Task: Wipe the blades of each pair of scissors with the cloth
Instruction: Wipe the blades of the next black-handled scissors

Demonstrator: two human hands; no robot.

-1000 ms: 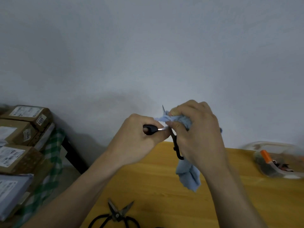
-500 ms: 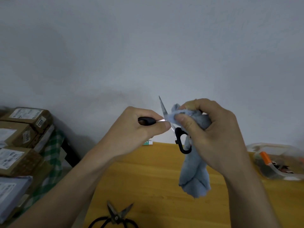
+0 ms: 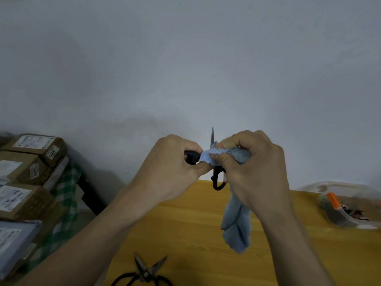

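Black-handled steel scissors [image 3: 212, 139]: blade now pointing upright, earlier tilted. Left hand [image 3: 171, 170] gripping one handle; right hand [image 3: 253, 168] fingers pinching nubby pale-blue cloth [image 3: 237, 228] against blade.

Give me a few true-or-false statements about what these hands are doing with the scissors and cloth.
1. The right hand pinches a blue cloth. True.
2. The left hand is empty. False: it grips a black handle of the held scissors.
3. A second pair of scissors lies open on the wooden table. True.
4. The cloth lies flat on the table. False: it hangs from the right hand.
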